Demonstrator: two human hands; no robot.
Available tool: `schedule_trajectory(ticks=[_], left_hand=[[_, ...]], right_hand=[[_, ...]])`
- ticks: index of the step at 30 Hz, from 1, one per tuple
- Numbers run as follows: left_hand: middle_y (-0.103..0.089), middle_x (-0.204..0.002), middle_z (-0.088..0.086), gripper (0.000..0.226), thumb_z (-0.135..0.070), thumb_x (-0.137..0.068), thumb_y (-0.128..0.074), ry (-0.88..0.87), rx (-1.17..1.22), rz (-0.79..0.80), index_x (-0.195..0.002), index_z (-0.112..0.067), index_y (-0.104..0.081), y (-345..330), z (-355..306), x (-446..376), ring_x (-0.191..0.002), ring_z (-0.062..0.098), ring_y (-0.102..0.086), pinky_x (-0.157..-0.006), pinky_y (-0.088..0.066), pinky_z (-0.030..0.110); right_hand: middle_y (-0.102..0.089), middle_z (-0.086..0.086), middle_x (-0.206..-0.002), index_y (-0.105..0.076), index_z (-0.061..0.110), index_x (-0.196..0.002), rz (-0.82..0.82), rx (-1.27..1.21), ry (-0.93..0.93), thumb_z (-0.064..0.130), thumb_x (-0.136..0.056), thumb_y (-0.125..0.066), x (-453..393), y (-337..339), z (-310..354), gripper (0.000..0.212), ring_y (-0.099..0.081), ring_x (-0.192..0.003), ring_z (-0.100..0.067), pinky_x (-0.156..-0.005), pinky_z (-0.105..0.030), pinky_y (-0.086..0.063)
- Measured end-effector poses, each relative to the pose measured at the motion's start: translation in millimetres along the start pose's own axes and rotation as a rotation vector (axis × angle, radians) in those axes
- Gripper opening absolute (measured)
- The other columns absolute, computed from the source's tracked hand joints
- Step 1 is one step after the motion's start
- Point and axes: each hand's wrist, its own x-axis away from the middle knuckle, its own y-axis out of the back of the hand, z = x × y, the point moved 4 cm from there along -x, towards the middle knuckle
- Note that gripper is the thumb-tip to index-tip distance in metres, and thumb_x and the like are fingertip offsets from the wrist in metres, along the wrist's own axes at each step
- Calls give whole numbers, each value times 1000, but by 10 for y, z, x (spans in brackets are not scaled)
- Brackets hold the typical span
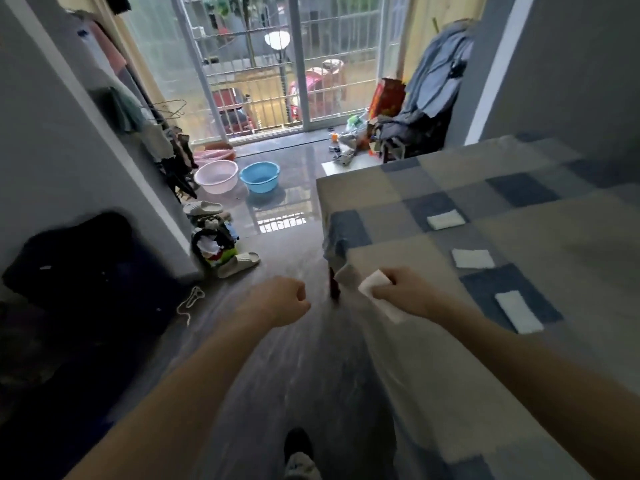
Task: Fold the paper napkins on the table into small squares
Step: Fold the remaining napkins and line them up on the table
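My right hand [398, 289] grips a folded white paper napkin [375, 287] just off the near left edge of the table [398, 192], which wears a blue, grey and beige checked cloth. Three folded white napkins lie on the cloth to the right of that hand: a far one [445, 219], a middle one [473, 258] and a near one [518, 311]. My left hand [284, 299] hovers over the floor to the left of the table, its fingers curled into a fist with nothing visible in it.
A pink basin [216, 175] and a blue basin [259, 176] stand on the glossy floor ahead. Slippers [239, 264] and a pile of clothes lie by the left wall. A dark bag [79, 265] sits at the left. Clothes cover a chair [426, 109] behind the table.
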Motion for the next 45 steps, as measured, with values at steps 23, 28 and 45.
schedule_trajectory(ticks=[23,28,45], left_hand=[[-64,-83,-2,22,-39,-89,-47,-651,-262,173,-73,-28,-58,445,-834,-2297,-82,20,-62,-80,-53,35],[-62,-73,0,29,-46,-72,-43,-687,-241,228,-56,-24,-51,521,-1156,-2903,-78,26,-61,-75,-50,32],[-53,-66,2,32,-36,-87,-40,-837,-306,304,-59,-21,-45,506,-2602,-3999,-71,28,-59,-72,-52,39]], right_hand=[[-64,-20,-110,-62,3,-95,-569,-11,-941,24,-100,-43,834,580,-1826,29,-58,-96,-28,-74,-27,-35],[-61,-17,-107,-56,1,-109,-683,-16,-939,16,-93,-55,591,854,-1969,22,-58,-97,-29,-78,-32,-43],[-66,-7,-89,-57,20,-79,-474,-14,-1030,18,-85,-61,30,1331,-2867,8,-62,-84,-24,-75,-34,-49]])
